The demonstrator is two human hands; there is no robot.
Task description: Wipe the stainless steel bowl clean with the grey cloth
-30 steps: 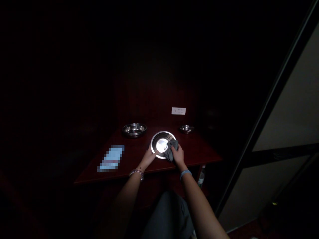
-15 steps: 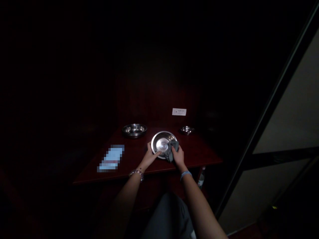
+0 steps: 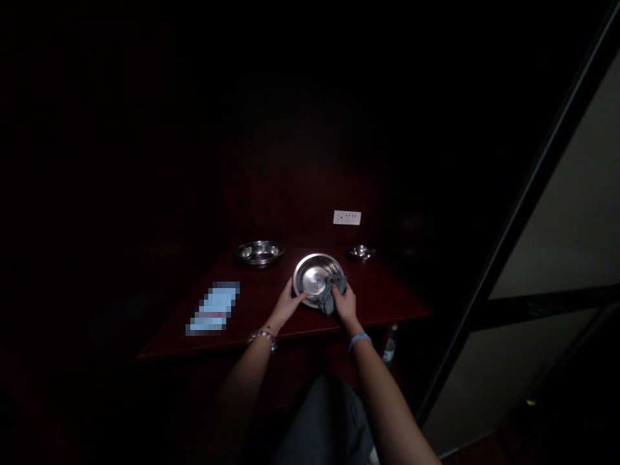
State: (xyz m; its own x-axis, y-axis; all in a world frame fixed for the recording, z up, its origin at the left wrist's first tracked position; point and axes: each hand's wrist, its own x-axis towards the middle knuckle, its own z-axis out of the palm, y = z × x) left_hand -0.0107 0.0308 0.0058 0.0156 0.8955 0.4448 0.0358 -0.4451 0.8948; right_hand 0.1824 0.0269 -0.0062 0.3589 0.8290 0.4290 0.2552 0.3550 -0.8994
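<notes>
A shiny metal bowl (image 3: 310,279) is held tilted above the dark red table (image 3: 271,316), its inside facing me. My left hand (image 3: 285,306) grips the bowl's left rim, thumb over the lower edge. On the right side, my right hand (image 3: 345,305) pinches a grey cloth (image 3: 327,298) against the bowl's rim and inner wall. The cloth hides the bowl's lower right part.
A wider metal dish (image 3: 259,254) sits at the table's back left, a small metal bowl (image 3: 361,253) at the back right. A pixelated light-blue item (image 3: 214,310) lies on the left. Below the right edge stands a bottle (image 3: 390,349). A socket panel (image 3: 347,217) is on the wall.
The left thumb has shifted slightly left along the bowl's lower rim. The cloth and right hand have moved a little, with the cloth's folds changed. Both hands still hold on.
</notes>
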